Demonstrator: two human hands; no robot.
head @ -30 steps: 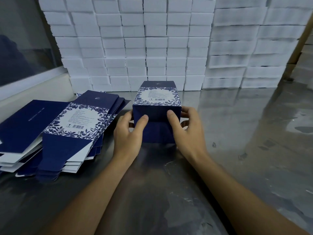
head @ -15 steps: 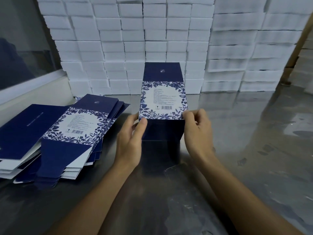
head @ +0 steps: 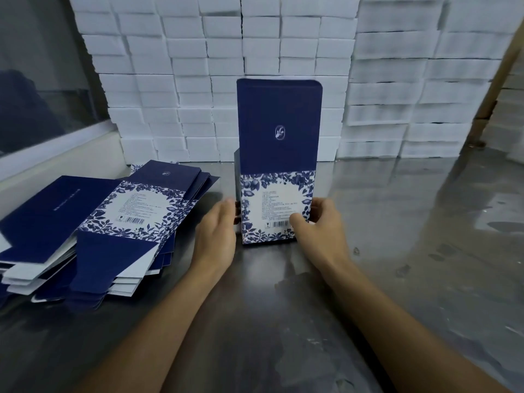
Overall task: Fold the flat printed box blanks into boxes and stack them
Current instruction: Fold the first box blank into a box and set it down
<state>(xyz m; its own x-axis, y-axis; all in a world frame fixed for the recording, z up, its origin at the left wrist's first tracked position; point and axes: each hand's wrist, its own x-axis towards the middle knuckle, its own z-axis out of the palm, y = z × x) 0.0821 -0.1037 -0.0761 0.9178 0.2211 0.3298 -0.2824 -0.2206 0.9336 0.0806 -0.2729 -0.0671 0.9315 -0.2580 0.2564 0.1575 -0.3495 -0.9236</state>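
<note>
Right hand pinches and left hand steadies the tall navy floral-printed cardboard box, upright beside the flat blank pile, likely for squaring.

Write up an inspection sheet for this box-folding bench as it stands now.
Surface: shiny grey metal table, scuffed and marked.
Job's things: one printed box standing upright at the centre; pile of flat blanks on the left.
Clutter: nothing seen.
Hands: left hand flat against the box's left side; right hand grips its right edge, thumb on the front.
Cables: nothing seen.
Surroundings: wall of stacked white blocks behind; window at left.
</note>
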